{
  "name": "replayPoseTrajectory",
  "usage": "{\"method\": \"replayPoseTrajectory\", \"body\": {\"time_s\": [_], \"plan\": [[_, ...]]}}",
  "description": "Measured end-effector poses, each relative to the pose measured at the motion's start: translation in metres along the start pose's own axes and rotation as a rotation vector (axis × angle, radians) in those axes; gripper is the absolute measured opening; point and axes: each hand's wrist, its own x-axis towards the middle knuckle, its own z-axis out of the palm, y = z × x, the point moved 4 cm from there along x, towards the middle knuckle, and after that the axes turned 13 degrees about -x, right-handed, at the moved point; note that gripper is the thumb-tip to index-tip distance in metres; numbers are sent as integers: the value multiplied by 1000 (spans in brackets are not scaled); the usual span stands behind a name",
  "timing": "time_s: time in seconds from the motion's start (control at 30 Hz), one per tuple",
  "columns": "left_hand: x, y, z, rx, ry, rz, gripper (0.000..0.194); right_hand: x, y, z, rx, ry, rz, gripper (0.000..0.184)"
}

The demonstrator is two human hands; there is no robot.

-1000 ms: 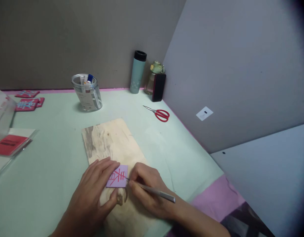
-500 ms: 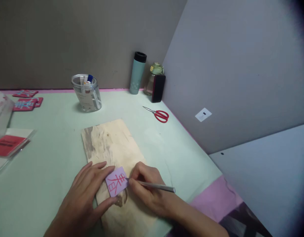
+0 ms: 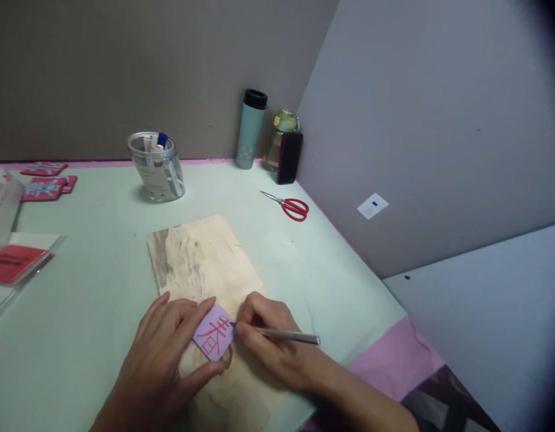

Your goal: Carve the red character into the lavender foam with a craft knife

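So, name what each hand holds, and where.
The left hand holds the purple square near opposite corners; the right hand, a silver tool near its tip.

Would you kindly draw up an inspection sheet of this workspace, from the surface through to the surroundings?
Surface: pale green table cover, with a wooden board lying on it.
Job's things: purple square bearing a red character; silver pen-shaped tool, its tip at the square's edge.
Clutter: red-handled scissors, clear tub holding tubes, teal tumbler, green-lidded bottle behind a phone, red pieces with blue characters.
Hands: left hand holds the purple square between thumb and fingers; right hand grips the tool.
Cables: nothing seen.
Surroundings: grey walls, one with a white wall plate.
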Motion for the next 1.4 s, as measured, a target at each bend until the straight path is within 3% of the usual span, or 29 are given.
{"method": "replayPoseTrajectory", "body": {"time_s": [0.6, 0.8, 1.03, 1.4], "plan": [[2, 4, 0, -8, -4, -18, 67, 0, 2, -1, 23, -23, 17, 15], [0, 1, 4, 27, -10, 49, 75, 1, 3, 2, 30, 12, 36, 16], [1, -4, -1, -30, -52, 59, 51, 3, 5, 3, 36, 79, 30, 18], [-2, -4, 0, -11, -25, 97, 57, 4, 8, 2, 109, 62, 53, 20]]}}
